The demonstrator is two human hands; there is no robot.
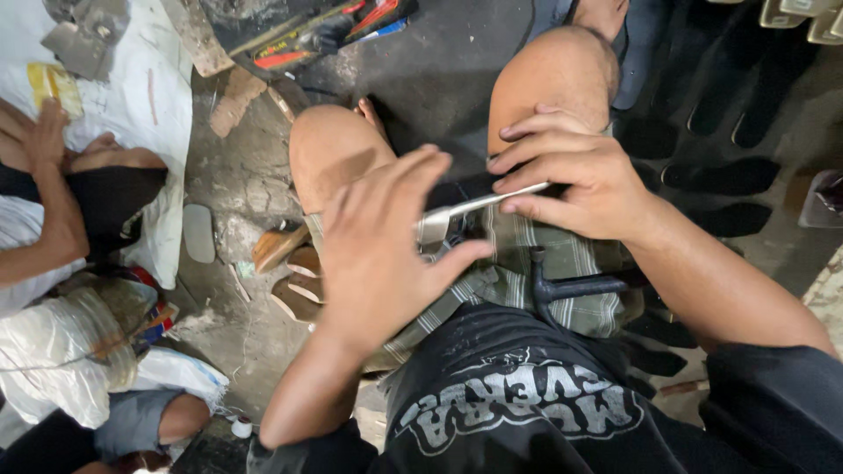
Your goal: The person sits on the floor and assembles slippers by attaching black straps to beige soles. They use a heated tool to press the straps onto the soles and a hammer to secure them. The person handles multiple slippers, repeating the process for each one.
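I sit with bare knees up in striped shorts. My left hand [378, 254] curls its fingers and thumb around one end of a black flat sole piece [465, 189] over my lap. My right hand [571, 175] grips a flat metal blade [483, 206] and lays it against that piece; its fingers also rest on the piece's other end. The blade's broad end sits just by my left thumb. A dark hammer [562, 290] lies across my lap below my right wrist.
Several black soles [720, 175] lie on the floor at the right. Tan soles [294, 263] are stacked by my left knee. Another person's arm [44, 175] and a plastic bag [61, 342] are at the left. Tools [307, 35] lie on the cracked floor ahead.
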